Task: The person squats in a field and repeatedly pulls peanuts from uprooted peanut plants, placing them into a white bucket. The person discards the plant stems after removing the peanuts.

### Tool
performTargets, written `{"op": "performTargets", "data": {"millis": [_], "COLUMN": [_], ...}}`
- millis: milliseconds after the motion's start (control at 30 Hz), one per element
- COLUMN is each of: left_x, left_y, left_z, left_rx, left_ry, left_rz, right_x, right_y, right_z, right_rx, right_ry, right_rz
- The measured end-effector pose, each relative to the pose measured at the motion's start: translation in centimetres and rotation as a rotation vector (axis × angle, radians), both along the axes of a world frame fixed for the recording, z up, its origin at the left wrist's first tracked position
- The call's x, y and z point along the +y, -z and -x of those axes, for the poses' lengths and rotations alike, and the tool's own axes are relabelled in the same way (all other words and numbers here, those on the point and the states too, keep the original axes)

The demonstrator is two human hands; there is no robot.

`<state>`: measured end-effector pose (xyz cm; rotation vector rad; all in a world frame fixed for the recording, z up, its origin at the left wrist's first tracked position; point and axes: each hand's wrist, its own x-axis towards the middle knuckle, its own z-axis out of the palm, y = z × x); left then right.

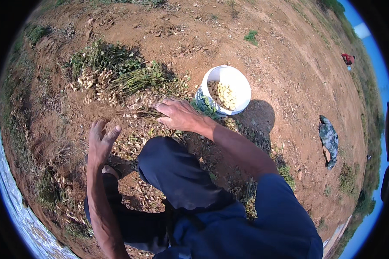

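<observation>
My right hand (177, 114) reaches forward over my bent knee and grips the stems of a peanut plant (148, 113) lying on the red soil. My left hand (100, 140) hovers open beside it, fingers spread, palm facing the ground, holding nothing. A pile of uprooted peanut plants (112, 73) with pale pods on their roots lies just beyond both hands. A white bucket (240, 82) partly filled with pale peanut pods stands right of the pile, close to my right wrist.
Loose stems and stripped plants litter the dirt around my knee and lower left. A grey-green cloth (329, 140) lies on the ground at right. A person in red (347, 58) crouches far off at upper right.
</observation>
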<state>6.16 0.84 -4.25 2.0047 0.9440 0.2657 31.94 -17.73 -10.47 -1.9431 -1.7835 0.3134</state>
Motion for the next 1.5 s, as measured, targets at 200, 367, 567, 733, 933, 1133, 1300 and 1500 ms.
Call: {"op": "performTargets", "data": {"millis": [200,367,567,733,933,1133,1300,1500], "left_x": [1.3,1.7,-0.4,-1.9,-1.7,-3.8,-2.5,-1.6], "left_y": [0.0,1.7,-0.7,-3.6,-2.1,4.2,2.7,2.1], "left_z": [1.8,1.9,0.8,-1.4,-0.6,3.1,1.8,1.9], "left_rx": [0.039,-0.005,0.136,0.226,0.336,0.613,0.614,0.517], "left_ry": [0.025,0.037,0.094,0.307,0.436,0.511,0.576,0.562], "left_rz": [-0.037,-0.012,-0.104,-0.262,-0.340,-0.271,-0.527,-0.489], "right_x": [-29.0,-58.2,-63.8,-50.8,-23.2,1.8,19.1,32.2], "right_y": [5.7,7.3,7.4,15.4,16.9,13.1,16.6,20.3], "right_z": [-4.7,-4.5,0.2,1.1,1.4,-0.8,-1.9,-3.6], "right_rx": [-0.268,-0.249,-0.039,0.019,0.271,0.368,0.143,-0.259], "right_ry": [0.349,0.932,1.264,0.789,0.257,-0.030,-0.121,0.087], "right_rz": [0.489,1.160,1.130,0.625,0.144,0.289,0.248,0.251]}}
